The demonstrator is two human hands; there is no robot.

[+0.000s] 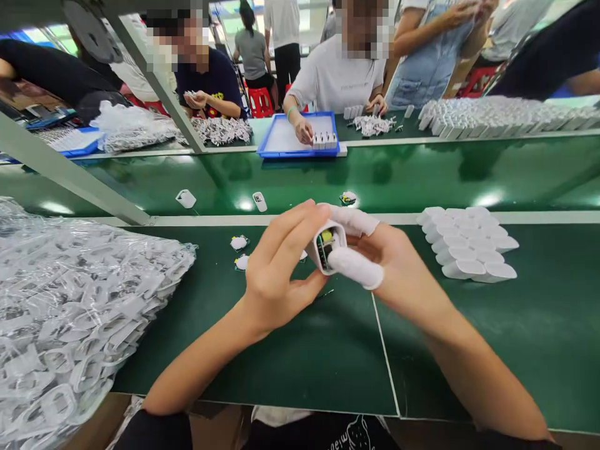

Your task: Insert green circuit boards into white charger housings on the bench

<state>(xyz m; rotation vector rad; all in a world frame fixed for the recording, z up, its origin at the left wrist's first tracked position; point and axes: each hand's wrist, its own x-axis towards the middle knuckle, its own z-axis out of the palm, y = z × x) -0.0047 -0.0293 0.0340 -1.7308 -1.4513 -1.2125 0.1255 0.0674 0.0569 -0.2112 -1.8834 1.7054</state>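
Housing (335,227) sits between both hands, in the middle of the scene above the green table (290,369), its open end turned up and toward the wearer so that the circuit board (324,250) inside shows. The board seems best handled with light, even pressure from the right thumb, kept square to the walls and off the tall yellow part (327,237). The left hand does well to bear the counter-force from outside, with its fingertips clear of the rim. If the board tilts, a small easing back looks safer than harder pushing, since parts could bend or catch on the edge.

The left hand (274,269) is half curled, its fingers together over the left and far sides and its thumb below, cradling the housing. The right hand (403,256) pinches: its thumb, in a white cover (359,267), reaches into the opening at the near right, and a covered forefinger (354,220) lies along the far side. Whether the thumb touches the board or only the inner wall, the view cannot tell. The other right fingers fold behind, partly hidden.

Loose boards (240,242) lie just left of the left hand. White shells (469,250) stand grouped at the right, and bagged white parts (84,325) fill the near left.
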